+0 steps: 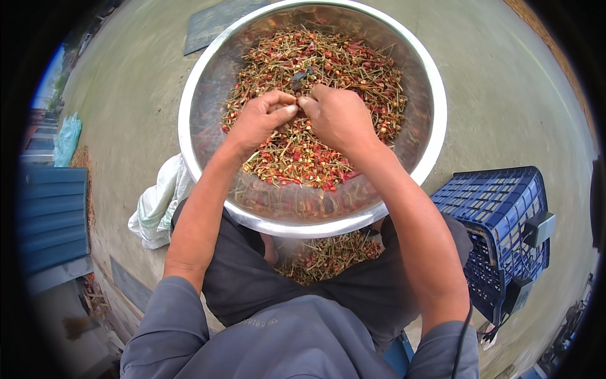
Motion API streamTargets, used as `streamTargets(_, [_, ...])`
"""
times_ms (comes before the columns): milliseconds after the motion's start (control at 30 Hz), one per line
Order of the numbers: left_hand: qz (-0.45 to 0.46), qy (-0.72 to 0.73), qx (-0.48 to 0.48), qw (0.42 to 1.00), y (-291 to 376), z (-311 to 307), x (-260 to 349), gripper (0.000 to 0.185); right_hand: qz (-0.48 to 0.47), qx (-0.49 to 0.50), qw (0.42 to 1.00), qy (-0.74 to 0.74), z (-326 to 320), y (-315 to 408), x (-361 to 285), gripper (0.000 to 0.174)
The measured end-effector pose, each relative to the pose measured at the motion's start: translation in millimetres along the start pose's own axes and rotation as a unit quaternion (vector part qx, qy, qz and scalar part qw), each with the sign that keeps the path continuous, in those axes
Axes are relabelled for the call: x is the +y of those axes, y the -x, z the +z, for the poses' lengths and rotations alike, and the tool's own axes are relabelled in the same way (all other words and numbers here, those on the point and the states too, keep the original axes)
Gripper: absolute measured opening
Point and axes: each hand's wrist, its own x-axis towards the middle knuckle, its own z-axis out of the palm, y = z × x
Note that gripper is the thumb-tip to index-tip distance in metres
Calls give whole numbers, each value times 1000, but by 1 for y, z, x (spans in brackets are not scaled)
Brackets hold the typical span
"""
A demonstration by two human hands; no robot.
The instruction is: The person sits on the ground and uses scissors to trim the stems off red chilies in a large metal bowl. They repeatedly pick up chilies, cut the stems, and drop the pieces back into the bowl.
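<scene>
A wide stainless-steel basin (431, 118) stands before me, holding a loose heap of dried chili stems and red pepper bits (326, 57). Over the middle of the heap, my left hand (265, 113) and my right hand (338, 113) meet fingertip to fingertip. Thumbs and forefingers pinch a small dark-red piece, seemingly of chili (298, 100), mostly hidden by the fingers. Just beyond the fingertips lies a dark, leaf-like scrap (300, 76) on the heap.
More stems (326, 258) lie below the basin, between my legs. To the right is a blue plastic crate (492, 199) with small boxes and cables attached. A white woven sack (158, 208) rests at left. Beyond the basin, a grey flat sheet (213, 23) lies on the concrete floor.
</scene>
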Motion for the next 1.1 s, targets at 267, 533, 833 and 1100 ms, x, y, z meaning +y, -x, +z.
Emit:
streamTargets(267, [116, -92, -41, 988, 4, 14, -3, 32, 43, -25, 993, -111, -1, 2, 2, 40])
streamTargets(533, [68, -36, -81, 994, 11, 18, 14, 22, -80, -6, 997, -7, -15, 2, -6, 39])
streamTargets(833, [92, -1, -68, 993, 17, 15, 33, 27, -4, -70, 958, -278, -28, -10, -11, 45])
streamTargets(1100, [69, -16, -61, 996, 18, 8, 21, 23, -26, -55, 989, -132, -18, -12, -15, 55])
